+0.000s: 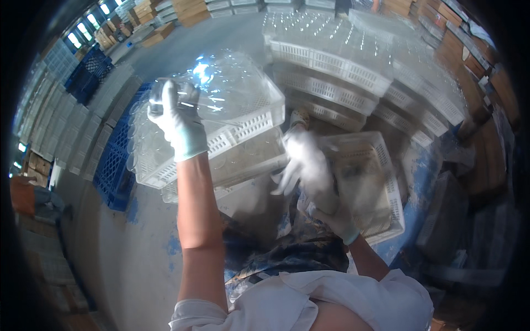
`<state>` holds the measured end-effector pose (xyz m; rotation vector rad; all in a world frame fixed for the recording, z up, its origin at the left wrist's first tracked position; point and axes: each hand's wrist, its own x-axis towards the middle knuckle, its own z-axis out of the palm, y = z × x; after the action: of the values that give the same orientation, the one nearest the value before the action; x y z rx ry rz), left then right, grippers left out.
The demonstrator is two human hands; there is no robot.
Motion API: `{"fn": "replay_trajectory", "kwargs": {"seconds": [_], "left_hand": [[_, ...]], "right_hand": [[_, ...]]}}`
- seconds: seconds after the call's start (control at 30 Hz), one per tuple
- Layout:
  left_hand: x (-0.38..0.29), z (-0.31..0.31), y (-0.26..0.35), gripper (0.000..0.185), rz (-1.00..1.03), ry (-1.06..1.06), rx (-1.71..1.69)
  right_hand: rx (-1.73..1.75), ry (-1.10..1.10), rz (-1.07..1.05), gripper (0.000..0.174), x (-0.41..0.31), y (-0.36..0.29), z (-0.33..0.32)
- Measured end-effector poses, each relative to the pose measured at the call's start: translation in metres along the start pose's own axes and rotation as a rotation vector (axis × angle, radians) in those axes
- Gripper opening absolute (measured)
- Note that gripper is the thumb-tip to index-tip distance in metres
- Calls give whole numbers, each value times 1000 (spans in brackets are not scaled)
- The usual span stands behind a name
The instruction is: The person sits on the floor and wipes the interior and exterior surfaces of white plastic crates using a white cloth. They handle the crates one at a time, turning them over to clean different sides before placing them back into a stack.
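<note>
My left hand, in a white knit glove, grips a clear glass vessel above the left part of a white plastic crate. Clear glassware fills much of that crate and catches a bright glare. My right hand, also gloved, is low in front of my lap, closed around the lower end of a blurred white cloth. Finger-like strips spread from the cloth's left side; whether it is a glove I cannot tell. Beside it on the right stands another white crate, its contents unclear.
A second crate sits under the glassware crate. Stacked white crates with glassware stand ahead. A blue plastic pallet lies at left, a shoe shows between the crates, and cardboard boxes stand at right. A person is at far left.
</note>
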<state>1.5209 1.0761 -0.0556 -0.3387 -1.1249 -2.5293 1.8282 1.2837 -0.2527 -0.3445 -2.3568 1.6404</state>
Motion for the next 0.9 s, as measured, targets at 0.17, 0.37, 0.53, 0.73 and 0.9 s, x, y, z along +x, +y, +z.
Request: {"fn": "replay_trajectory", "kwargs": {"seconds": [0.17, 0.37, 0.53, 0.73, 0.9], "left_hand": [[-103, 36, -37, 25, -415, -187, -383], [-123, 15, -49, 82, -224, -1248, 668], [-161, 49, -75, 89, 117, -1480, 1211], [-35, -52, -95, 57, 601, -1014, 1609], [3, -76, -98, 82, 598, -731, 2127]], "right_hand": [[882, 94, -220, 43, 52, -69, 4], [686, 402, -15, 24, 50, -65, -53], [450, 478, 109, 23, 44, -40, -45], [54, 812, 446, 30, 95, 55, -165], [-905, 745, 403, 54, 140, 255, -181]]}}
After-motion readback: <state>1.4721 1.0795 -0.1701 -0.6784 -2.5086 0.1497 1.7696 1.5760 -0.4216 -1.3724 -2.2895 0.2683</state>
